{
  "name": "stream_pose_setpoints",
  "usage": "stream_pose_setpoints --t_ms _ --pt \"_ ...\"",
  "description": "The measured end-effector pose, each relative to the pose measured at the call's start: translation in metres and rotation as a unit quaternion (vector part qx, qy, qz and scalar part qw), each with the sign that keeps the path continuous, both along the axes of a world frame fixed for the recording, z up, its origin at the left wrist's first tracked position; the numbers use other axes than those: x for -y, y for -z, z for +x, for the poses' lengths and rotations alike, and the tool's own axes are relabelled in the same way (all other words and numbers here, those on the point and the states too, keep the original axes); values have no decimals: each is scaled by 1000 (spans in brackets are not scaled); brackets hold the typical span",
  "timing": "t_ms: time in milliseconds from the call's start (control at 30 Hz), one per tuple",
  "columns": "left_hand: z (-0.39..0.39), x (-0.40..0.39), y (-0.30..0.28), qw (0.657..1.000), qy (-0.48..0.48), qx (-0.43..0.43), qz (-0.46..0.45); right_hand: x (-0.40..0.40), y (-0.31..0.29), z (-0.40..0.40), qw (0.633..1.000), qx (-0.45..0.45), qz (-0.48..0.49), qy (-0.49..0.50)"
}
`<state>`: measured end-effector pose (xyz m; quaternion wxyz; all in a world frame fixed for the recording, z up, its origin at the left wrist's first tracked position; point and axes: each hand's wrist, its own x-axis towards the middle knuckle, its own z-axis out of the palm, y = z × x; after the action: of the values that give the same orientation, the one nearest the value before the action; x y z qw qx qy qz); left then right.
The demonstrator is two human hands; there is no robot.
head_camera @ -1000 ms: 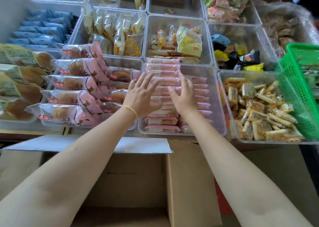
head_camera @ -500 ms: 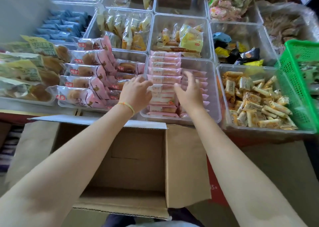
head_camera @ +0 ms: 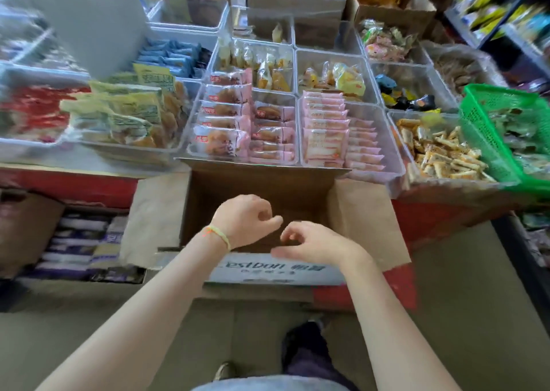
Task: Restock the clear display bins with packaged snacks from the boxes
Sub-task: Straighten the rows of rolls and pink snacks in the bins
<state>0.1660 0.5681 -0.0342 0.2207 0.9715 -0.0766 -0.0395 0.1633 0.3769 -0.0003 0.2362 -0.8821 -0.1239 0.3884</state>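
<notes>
Pink film-wrapped snack packets (head_camera: pixel 324 136), ranked in the clear plastic bin (head_camera: pixel 397 167) just beyond the open brown cardboard box (head_camera: pixel 262 188), look light, crinkly and crushable, best pinched by their ends, while left hand (head_camera: pixel 247 221) and right hand (head_camera: pixel 315 243) hover loosely curled and empty above that box.

Both forearms bare, entering from 7 and 5 o'clock, converging toward frame centre. Left hand (head_camera: pixel 247 219) palm down, wrist bent, fingers loosely curled inward, thumb tip pointing toward 3 o'clock; nothing held. Thin yellow-green band (head_camera: pixel 218 236) with an orange spot round left wrist. Right hand (head_camera: pixel 315 243) just beside the left, at its 4 o'clock, not touching; fingers loosely curled, nothing held. Slight motion blur on both hands.
</notes>
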Motion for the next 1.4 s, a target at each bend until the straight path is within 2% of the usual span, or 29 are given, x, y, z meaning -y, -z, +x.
stream_pose_setpoints --t_ms 67,133,200,300,467,567,667,833,933,1100,1267,1400 --pt "-24 -21 6 990 31 -133 -26 -18 5 -22 998 -6 -45 -48" --pt "-45 -31 8 976 43 -214 -10 -30 12 -40 993 29 -97 -61" --pt "-58 -34 8 971 35 -236 -6 -39 16 -52 984 54 -149 -81" --pt "-66 -31 5 974 43 -221 -6 -45 19 -64 979 49 -170 -98" --pt "-74 -25 27 957 47 -275 77 -43 33 -86 964 85 -199 -153" --pt "-79 -18 44 945 51 -303 111 -36 50 -106 963 106 -204 -138" --pt "-89 -12 59 946 44 -294 129 -31 75 -124 962 95 -203 -154" --pt "-98 -16 92 956 15 -270 118 -27 107 -143 964 147 -172 -136" --pt "-101 -19 110 963 24 -217 160 -23 110 -135 967 162 -165 -107" --pt "-104 -19 127 981 -6 -137 134 -26 119 -111 966 204 -153 -35" --pt "-110 -24 110 995 -33 -31 92 -38 115 -93 952 282 -106 45" --pt "-114 -28 58 998 -25 34 53 -26 60 -84 952 296 -68 42"
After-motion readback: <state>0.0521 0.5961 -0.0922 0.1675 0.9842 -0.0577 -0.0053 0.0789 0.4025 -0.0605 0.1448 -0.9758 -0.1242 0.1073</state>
